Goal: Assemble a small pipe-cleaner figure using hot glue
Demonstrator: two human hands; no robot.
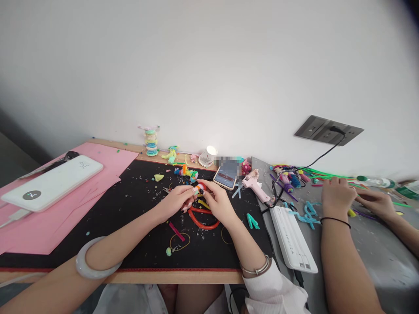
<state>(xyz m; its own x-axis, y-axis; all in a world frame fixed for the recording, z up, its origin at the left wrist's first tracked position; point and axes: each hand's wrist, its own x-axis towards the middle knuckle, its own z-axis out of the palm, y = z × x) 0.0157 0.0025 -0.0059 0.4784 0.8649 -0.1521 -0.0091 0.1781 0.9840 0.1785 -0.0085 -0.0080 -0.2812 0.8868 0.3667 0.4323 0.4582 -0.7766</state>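
Orange-red piece (198,187) seemingly between both hands (179,197) (216,198)

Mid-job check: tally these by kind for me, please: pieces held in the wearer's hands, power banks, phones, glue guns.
Multicoloured piece held by left hand and right hand: 1
White power banks: 2
Phone: 1
Pink glue gun: 1
Total: 5

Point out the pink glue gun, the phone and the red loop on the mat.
Pink glue gun (259,189), head view: on its handle.
Phone (225,175), head view: on its screen.
Red loop (205,227), head view: on its near curve.
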